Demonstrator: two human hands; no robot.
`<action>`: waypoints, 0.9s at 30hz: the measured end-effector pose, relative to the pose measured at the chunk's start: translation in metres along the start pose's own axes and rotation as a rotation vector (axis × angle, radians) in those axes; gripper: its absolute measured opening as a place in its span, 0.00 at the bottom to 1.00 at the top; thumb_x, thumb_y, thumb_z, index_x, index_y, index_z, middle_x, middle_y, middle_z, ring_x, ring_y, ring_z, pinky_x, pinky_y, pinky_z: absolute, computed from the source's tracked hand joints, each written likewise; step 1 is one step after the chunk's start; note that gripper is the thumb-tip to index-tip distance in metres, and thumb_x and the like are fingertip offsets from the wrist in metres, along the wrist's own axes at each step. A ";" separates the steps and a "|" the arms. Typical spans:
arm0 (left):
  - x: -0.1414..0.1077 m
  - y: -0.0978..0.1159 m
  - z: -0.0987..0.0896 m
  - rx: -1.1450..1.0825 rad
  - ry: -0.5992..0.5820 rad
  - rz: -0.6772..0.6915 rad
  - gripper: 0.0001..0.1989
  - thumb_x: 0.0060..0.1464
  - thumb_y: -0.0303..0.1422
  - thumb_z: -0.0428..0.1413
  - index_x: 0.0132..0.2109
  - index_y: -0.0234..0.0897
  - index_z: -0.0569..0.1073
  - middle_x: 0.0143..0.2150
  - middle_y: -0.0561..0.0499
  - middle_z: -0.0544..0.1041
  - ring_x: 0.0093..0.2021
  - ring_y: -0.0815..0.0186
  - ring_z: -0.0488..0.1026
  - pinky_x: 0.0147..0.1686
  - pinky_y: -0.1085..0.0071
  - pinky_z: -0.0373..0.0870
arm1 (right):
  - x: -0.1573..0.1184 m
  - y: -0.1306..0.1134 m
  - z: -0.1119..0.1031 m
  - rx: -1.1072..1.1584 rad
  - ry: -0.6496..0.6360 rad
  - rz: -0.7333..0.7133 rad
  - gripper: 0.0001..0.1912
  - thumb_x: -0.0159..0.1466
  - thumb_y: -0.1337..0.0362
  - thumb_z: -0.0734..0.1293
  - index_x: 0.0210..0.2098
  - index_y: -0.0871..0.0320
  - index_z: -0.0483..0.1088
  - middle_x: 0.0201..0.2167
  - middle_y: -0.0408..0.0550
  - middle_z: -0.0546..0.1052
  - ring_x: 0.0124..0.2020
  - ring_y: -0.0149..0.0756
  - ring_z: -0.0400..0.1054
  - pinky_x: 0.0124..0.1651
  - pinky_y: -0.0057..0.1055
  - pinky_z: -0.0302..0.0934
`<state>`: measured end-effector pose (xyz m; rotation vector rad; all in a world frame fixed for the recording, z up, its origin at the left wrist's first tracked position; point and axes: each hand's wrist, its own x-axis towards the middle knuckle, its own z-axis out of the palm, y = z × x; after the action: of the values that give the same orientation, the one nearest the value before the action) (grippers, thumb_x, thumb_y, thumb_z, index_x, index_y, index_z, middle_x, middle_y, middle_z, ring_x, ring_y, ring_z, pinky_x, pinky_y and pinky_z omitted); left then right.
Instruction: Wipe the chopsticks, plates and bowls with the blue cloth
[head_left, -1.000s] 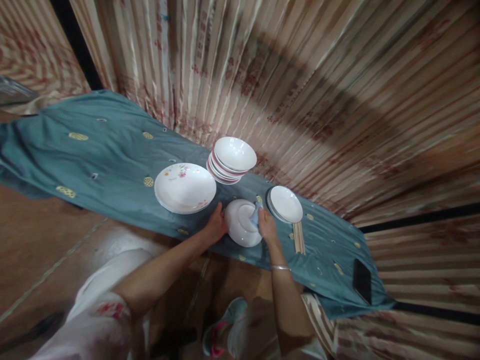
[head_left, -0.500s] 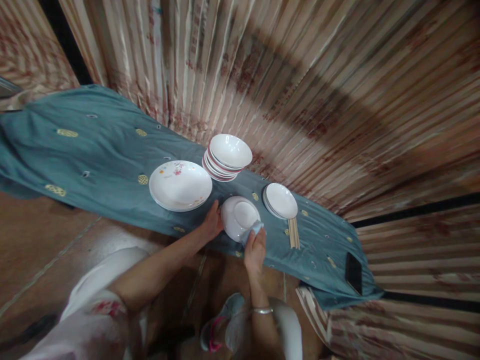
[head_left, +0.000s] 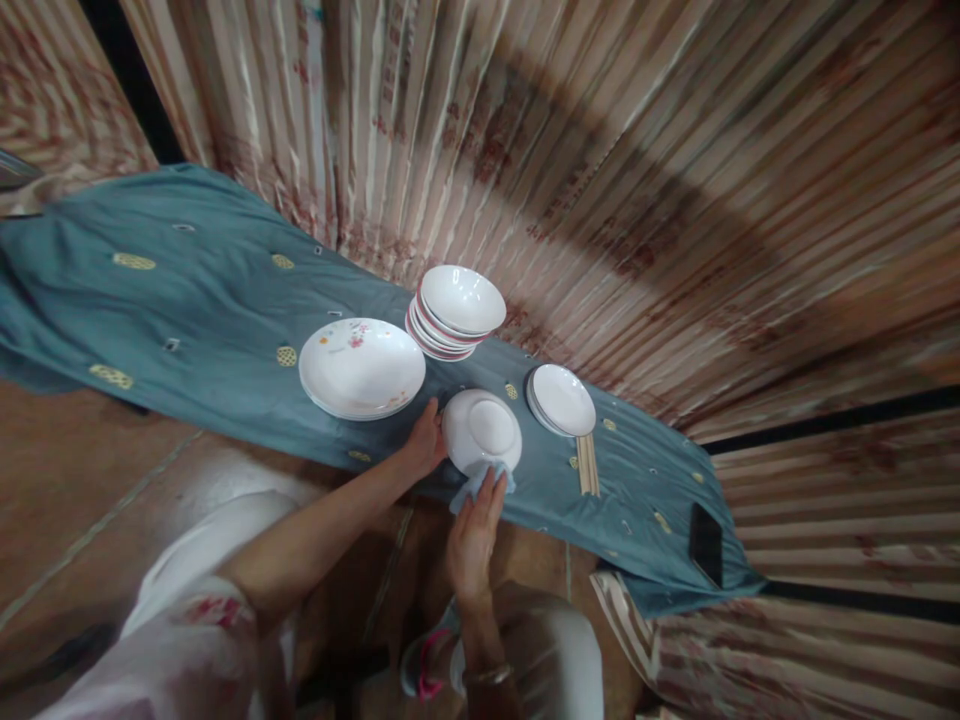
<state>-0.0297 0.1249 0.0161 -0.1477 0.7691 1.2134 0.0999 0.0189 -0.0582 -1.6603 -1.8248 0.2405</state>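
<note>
A white bowl [head_left: 491, 428] is held bottom up over the front of the table, its round foot facing me. My left hand [head_left: 427, 440] is closed on the bowl's left rim. At its near edge, my right hand [head_left: 476, 530] presses a light blue cloth [head_left: 474, 488] to the bowl's outside. Left of the bowl lie stacked oval plates [head_left: 364, 372] with a flower print. Behind it stands a stack of red-rimmed bowls [head_left: 461, 303]. To the right is a short stack of small white dishes [head_left: 562, 400].
Wooden chopsticks [head_left: 589, 466] lie just in front of the small dishes. A dark phone [head_left: 706, 545] rests near the right end of the table, which has a teal cloth [head_left: 217, 300]. A pleated curtain [head_left: 600, 180] hangs close behind.
My right hand has moved left and toward me with the cloth, from the bowl's right side to its near edge. My left hand keeps its hold on the bowl.
</note>
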 end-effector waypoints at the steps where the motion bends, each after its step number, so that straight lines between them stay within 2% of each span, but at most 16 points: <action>1: 0.000 0.000 0.000 -0.003 0.001 0.001 0.26 0.64 0.44 0.39 0.56 0.31 0.69 0.41 0.44 0.81 0.41 0.58 0.77 0.43 0.66 0.71 | -0.003 -0.001 0.001 0.000 -0.011 -0.022 0.29 0.69 0.66 0.49 0.68 0.62 0.41 0.70 0.61 0.38 0.70 0.50 0.38 0.63 0.54 0.52; 5: 0.001 -0.001 0.000 -0.015 0.000 0.026 0.26 0.64 0.43 0.39 0.57 0.31 0.69 0.42 0.43 0.81 0.42 0.59 0.77 0.44 0.67 0.71 | -0.009 -0.005 0.001 -0.014 -0.046 -0.125 0.30 0.68 0.73 0.48 0.69 0.59 0.41 0.70 0.58 0.41 0.70 0.46 0.39 0.64 0.51 0.53; 10: 0.002 -0.002 0.000 -0.022 -0.011 0.033 0.26 0.64 0.43 0.39 0.58 0.30 0.68 0.44 0.43 0.80 0.43 0.59 0.77 0.46 0.68 0.71 | 0.000 -0.011 -0.003 -0.064 -0.080 -0.281 0.33 0.64 0.78 0.47 0.68 0.61 0.43 0.69 0.60 0.48 0.70 0.45 0.39 0.64 0.53 0.52; 14: -0.003 -0.001 0.005 -0.035 -0.035 0.028 0.27 0.65 0.42 0.37 0.57 0.30 0.69 0.43 0.43 0.81 0.42 0.58 0.77 0.46 0.66 0.71 | 0.019 -0.018 -0.005 -0.117 -0.127 -0.378 0.33 0.61 0.80 0.49 0.66 0.63 0.52 0.65 0.60 0.58 0.69 0.44 0.43 0.64 0.51 0.52; 18: -0.009 0.000 0.008 -0.035 -0.061 0.028 0.27 0.65 0.42 0.37 0.55 0.29 0.71 0.40 0.42 0.81 0.40 0.58 0.78 0.45 0.65 0.72 | 0.043 -0.030 -0.008 -0.196 -0.201 -0.437 0.29 0.60 0.79 0.52 0.60 0.69 0.62 0.62 0.62 0.63 0.66 0.45 0.49 0.63 0.47 0.53; 23: -0.009 0.002 0.005 -0.007 -0.002 -0.005 0.26 0.64 0.42 0.38 0.50 0.30 0.74 0.35 0.43 0.81 0.36 0.59 0.78 0.42 0.67 0.73 | 0.071 -0.045 -0.017 -0.258 -0.314 -0.497 0.25 0.62 0.78 0.54 0.57 0.65 0.66 0.59 0.59 0.67 0.63 0.43 0.55 0.59 0.43 0.54; 27: -0.004 0.002 0.002 0.000 -0.004 0.000 0.25 0.65 0.42 0.39 0.48 0.30 0.75 0.33 0.45 0.81 0.35 0.61 0.78 0.42 0.68 0.72 | 0.085 -0.049 -0.018 -0.247 -0.330 -0.539 0.22 0.63 0.76 0.55 0.54 0.65 0.68 0.58 0.58 0.69 0.61 0.42 0.57 0.60 0.41 0.53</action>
<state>-0.0314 0.1230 0.0206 -0.1458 0.7655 1.2131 0.0709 0.0852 0.0112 -1.2635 -2.5618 0.0541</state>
